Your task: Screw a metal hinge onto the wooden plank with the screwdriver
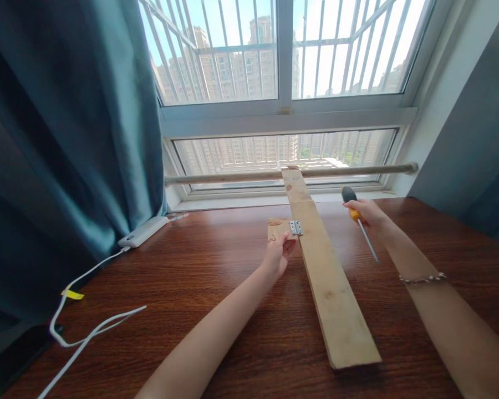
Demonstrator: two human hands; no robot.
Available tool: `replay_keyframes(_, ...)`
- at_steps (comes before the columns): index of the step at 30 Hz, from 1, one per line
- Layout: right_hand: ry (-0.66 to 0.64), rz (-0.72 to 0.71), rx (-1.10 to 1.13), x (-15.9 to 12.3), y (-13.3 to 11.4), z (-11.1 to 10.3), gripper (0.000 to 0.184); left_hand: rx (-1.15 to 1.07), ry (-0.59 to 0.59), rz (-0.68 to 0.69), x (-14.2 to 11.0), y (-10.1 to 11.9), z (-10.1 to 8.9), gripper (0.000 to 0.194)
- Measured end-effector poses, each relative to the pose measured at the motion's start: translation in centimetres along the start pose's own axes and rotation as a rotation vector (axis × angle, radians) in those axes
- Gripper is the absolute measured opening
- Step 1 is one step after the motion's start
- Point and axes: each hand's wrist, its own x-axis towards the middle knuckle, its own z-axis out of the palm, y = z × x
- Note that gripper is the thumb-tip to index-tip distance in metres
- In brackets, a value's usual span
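Note:
A long pale wooden plank [330,277] lies on the dark wooden table [191,288], running from near me toward the window. A small wood block [276,226] sits against its left side, joined by a metal hinge [296,228]. My left hand [278,256] rests at the near edge of the small block, fingers curled and touching it just below the hinge. My right hand [368,215] is closed around a screwdriver [360,221] with a black and yellow handle. Its metal shaft points down toward me, to the right of the plank.
A white power bank [143,231] with white cables [87,327] lies at the table's left, by a teal curtain [66,138]. A wooden rod [233,177] crosses the window sill under the plank's far end. I wear a bracelet [423,279] on the right wrist.

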Motion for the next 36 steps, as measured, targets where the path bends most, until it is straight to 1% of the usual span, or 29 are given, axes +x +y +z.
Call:
replay_keyframes(1,-0.046,0.039,-0.170,0.2,0.7,0.2,0.026,0.001,-0.004,0.000,0.0,0.0,0.0,0.011)
replay_keyframes(3,-0.126,0.068,-0.538,0.5,2.0,0.9,0.040,0.007,-0.011,0.003,0.0,0.1,0.0,0.012)
replay_keyframes(4,-0.152,0.057,-0.666,0.5,2.7,1.4,0.045,0.010,-0.015,0.006,0.1,0.1,0.0,0.013)
replay_keyframes(6,-0.191,0.026,-0.774,0.5,3.9,2.5,0.046,0.014,-0.023,0.018,0.1,0.1,0.0,0.015)
replay_keyframes(10,-0.277,0.006,-0.864,0.0,5.7,4.1,0.042,0.017,-0.037,0.032,0.1,0.1,0.0,0.021)
replay_keyframes(15,-0.362,0.008,-0.941,-0.5,6.5,4.9,0.043,0.012,-0.045,0.023,0.1,0.1,-0.1,0.021)
replay_keyframes(21,-0.386,0.012,-0.984,-0.6,6.4,4.9,0.045,-0.005,-0.058,0.025,0.0,0.2,0.1,0.022)
replay_keyframes(27,-0.386,0.019,-0.998,-0.8,6.3,5.2,0.051,-0.004,-0.029,-0.002,0.0,0.2,0.2,0.019)
replay_keyframes(30,-0.397,0.032,-0.998,-0.8,6.4,5.1,0.051,-0.010,-0.020,-0.013,0.1,0.2,0.2,0.016)
replay_keyframes(32,-0.404,0.038,-0.998,-0.8,6.1,4.5,0.051,-0.017,-0.015,-0.018,0.1,0.2,0.2,0.014)
replay_keyframes(34,-0.383,0.037,-1.009,-0.7,4.9,3.7,0.056,-0.028,-0.007,-0.022,0.0,0.2,0.2,0.014)
replay_keyframes(36,-0.261,-0.031,-0.994,-0.9,2.9,3.0,0.054,-0.036,-0.004,-0.031,0.0,0.2,0.3,0.014)
